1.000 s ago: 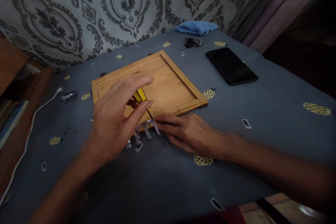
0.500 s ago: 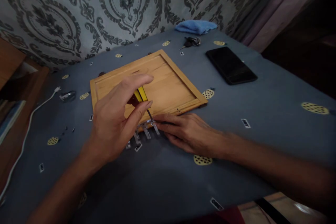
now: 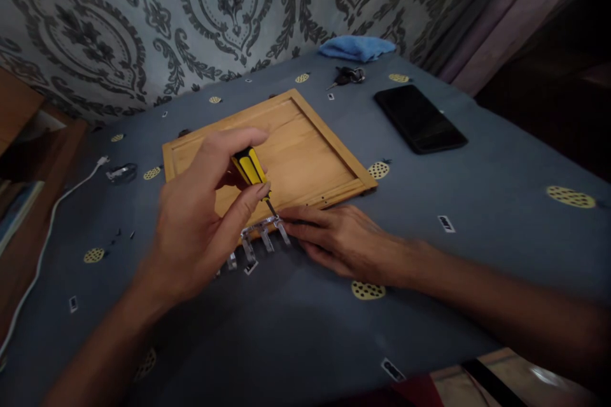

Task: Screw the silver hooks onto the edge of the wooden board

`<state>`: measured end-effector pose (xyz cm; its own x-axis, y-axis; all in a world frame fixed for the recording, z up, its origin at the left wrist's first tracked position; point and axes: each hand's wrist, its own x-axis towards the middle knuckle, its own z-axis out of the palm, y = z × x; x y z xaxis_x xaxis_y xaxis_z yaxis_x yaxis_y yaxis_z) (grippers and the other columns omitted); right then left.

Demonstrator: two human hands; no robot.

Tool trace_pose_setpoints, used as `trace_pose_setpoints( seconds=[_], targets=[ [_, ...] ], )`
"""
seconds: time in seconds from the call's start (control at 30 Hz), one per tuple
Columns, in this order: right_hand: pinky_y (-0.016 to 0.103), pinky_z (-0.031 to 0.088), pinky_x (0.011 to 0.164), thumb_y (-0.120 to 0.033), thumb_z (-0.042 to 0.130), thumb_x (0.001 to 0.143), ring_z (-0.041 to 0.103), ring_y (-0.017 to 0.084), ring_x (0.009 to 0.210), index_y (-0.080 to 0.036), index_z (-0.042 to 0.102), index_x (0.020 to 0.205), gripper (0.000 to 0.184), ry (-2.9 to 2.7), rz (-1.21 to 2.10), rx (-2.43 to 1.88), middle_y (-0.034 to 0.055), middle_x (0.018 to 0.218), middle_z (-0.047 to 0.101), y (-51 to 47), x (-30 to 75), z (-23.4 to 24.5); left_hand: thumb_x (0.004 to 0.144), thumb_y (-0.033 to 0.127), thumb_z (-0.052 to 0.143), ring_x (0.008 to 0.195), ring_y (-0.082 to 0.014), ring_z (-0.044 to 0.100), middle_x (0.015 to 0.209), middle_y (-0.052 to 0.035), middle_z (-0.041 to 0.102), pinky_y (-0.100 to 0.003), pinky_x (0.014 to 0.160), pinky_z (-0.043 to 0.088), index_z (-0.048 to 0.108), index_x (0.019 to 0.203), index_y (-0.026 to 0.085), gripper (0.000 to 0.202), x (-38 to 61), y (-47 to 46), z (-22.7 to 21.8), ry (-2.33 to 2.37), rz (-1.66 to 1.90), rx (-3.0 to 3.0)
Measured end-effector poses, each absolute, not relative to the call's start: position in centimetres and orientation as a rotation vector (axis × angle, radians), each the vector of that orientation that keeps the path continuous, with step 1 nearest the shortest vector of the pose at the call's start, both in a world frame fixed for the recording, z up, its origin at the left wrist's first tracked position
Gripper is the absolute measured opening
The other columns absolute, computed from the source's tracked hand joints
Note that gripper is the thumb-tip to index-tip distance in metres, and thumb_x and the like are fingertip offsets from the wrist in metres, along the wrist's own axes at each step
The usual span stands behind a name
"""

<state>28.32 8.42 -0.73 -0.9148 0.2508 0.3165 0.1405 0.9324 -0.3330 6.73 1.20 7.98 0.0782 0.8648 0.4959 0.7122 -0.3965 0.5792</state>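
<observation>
Head view: from my remote station I record the left hand (image 3: 191,216) closed on a yellow-and-black screwdriver (image 3: 251,168), thumb against the handle, index finger extended clear. Its shaft slants down to the right end of a shiny hook rack (image 3: 266,236). The right hand (image 3: 344,238) has its fingers narrowed together beside that end; I cannot tell whether they pinch it.

The rack lies along the near edge of a framed wooden panel (image 3: 300,146), flat on the table (image 3: 305,337). I judge the rack light, stiff and slick, best held by the ends of its rail; the panel rigid and moderately light, best gripped by its raised frame; the screwdriver firm, best taken round the handle.

Farther out I note small dark pieces (image 3: 132,234), a white cable (image 3: 55,211), a phone (image 3: 420,119), keys (image 3: 348,77) and a blue cloth (image 3: 356,48).
</observation>
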Motion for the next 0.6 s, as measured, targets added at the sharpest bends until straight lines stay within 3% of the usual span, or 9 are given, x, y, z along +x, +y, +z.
trace_pose_setpoints(
  seconds=[0.2,0.6],
  targets=[
    [0.031,0.056,0.067,-0.012,0.052,0.093,0.07,0.019,0.09,-0.014,0.067,0.126,0.036,-2.729,0.422,-0.28,0.0124,0.134,0.065,8.5,28.29,-0.87,0.092,0.019,0.065,0.092,-0.0153,0.069,0.115,-0.0018,0.067,-0.032,0.085,0.058,0.054,0.131,0.026,0.041,6.76,1.52,7.31,1.612,1.19,2.274],
    [0.031,0.056,0.067,-0.013,0.051,0.095,0.071,0.019,0.091,-0.014,0.067,0.126,0.035,-2.712,0.421,-0.275,0.0122,0.136,0.064,8.49,28.38,-1.02,0.09,0.02,0.069,0.093,-0.0144,0.067,0.116,-0.0008,0.067,-0.025,0.077,0.06,0.058,0.123,0.027,0.036,6.8,1.71,7.4,1.669,1.227,2.44]
  ],
)
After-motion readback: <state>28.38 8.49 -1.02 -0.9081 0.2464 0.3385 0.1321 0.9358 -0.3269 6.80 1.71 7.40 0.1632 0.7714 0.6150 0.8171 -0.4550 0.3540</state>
